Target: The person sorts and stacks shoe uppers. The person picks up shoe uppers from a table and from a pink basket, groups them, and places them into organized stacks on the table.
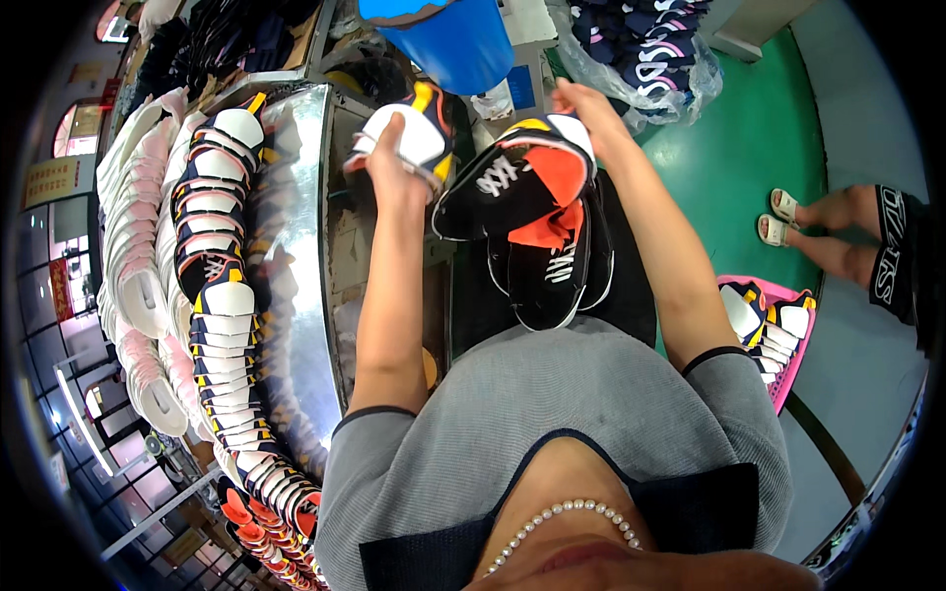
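My left hand (396,169) is closed round a shoe upper (419,138) with a white panel, navy parts and yellow trim; the thumb presses on the white panel. Close beside it, my right hand (589,110) grips the heel end of a black shoe upper (483,197) with white markings and orange-red lining, tilted with its toe toward the lower left. Beneath that one, more black uppers (537,291) with orange-red inside lie on dark cloth over my lap. The fingertips of my right hand are partly hidden behind the heel.
To the left, a shiny metal table (296,266) carries long overlapping rows of navy and white uppers (225,325) and pale pink-white ones (133,236). A blue bin (453,49) stands ahead. On the right are a pink basket (788,369) of uppers and a person's legs (838,222) in sandals.
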Action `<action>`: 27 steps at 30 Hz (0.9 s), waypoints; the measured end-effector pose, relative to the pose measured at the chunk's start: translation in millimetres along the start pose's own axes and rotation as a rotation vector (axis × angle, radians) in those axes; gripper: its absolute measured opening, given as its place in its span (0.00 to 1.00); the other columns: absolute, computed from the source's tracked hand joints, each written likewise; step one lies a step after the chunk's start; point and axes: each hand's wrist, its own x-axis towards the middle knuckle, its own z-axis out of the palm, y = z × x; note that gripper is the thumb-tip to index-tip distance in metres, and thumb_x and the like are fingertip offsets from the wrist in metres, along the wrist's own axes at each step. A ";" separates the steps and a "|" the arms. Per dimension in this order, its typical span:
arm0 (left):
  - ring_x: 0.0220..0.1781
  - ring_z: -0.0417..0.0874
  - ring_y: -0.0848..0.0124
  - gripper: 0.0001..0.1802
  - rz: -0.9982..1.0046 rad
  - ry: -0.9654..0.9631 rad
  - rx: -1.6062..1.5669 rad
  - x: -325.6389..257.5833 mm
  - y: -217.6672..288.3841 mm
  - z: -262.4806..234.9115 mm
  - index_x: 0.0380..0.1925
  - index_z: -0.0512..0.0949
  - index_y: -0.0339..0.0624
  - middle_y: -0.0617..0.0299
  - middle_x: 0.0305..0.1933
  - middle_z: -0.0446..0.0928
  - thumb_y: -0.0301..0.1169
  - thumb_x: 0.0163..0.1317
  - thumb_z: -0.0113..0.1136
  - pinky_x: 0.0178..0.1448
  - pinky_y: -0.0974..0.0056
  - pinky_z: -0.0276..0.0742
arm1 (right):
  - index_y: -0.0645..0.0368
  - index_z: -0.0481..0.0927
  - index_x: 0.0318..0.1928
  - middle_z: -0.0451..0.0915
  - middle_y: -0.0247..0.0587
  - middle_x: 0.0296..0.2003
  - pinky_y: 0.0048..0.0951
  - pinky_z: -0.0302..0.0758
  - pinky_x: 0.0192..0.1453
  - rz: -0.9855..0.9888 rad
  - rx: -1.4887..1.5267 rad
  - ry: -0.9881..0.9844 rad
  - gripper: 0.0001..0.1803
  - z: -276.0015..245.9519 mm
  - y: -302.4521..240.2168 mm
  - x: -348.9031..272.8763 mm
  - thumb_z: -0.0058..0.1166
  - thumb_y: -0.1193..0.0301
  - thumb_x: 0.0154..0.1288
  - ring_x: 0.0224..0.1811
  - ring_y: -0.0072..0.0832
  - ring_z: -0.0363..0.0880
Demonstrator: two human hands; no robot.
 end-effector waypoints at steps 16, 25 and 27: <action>0.45 0.80 0.68 0.22 0.213 -0.262 0.427 -68.8 -41.1 4.3 0.49 0.72 0.33 0.57 0.45 0.78 0.24 0.54 0.64 0.50 0.66 0.75 | 0.59 0.76 0.39 0.76 0.38 0.41 0.23 0.66 0.49 -0.194 -0.124 -0.170 0.14 61.8 19.7 -70.5 0.57 0.61 0.62 0.41 0.24 0.72; 0.46 0.80 0.67 0.21 0.134 -0.312 0.363 -9.9 -25.4 17.8 0.48 0.72 0.33 0.56 0.45 0.76 0.23 0.52 0.63 0.50 0.64 0.76 | 0.64 0.75 0.38 0.78 0.39 0.34 0.22 0.80 0.42 -0.113 0.116 -0.234 0.06 49.5 19.2 1.0 0.54 0.74 0.65 0.32 0.23 0.79; 0.45 0.81 0.67 0.21 0.020 -0.300 0.343 -0.2 -29.5 20.4 0.47 0.73 0.31 0.56 0.44 0.78 0.26 0.53 0.62 0.50 0.65 0.76 | 0.64 0.74 0.37 0.76 0.38 0.34 0.22 0.80 0.43 -0.059 0.169 -0.220 0.05 45.4 22.3 11.2 0.53 0.74 0.65 0.34 0.24 0.79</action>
